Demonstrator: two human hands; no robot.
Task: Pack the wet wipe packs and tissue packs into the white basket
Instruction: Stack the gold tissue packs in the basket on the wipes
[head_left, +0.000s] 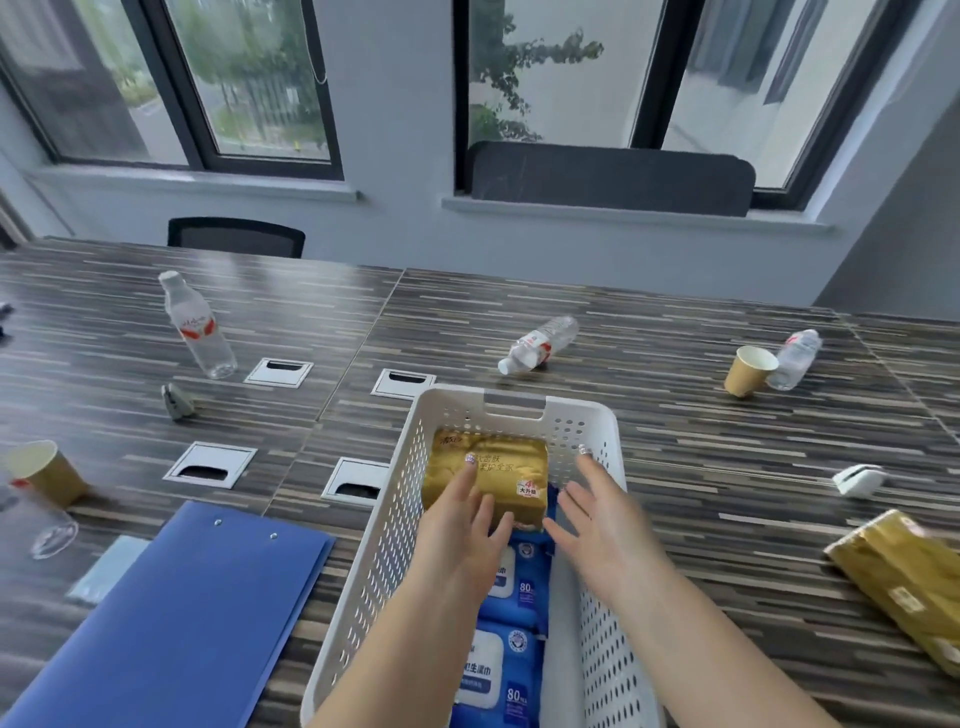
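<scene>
we note a glossy gold tissue pack (488, 475) in the perforated white basket (395, 499); left hand (462, 525) flat on it, right hand (597, 514) fingers spread, blue wipe packs (511, 670) below.

My left hand (462, 525) and right hand (597, 512) are bare, no rings or watch that I can see, forearms uncovered with no sleeves in view, and my fingernails (470, 459) carry a pale, glittery silver polish
</scene>
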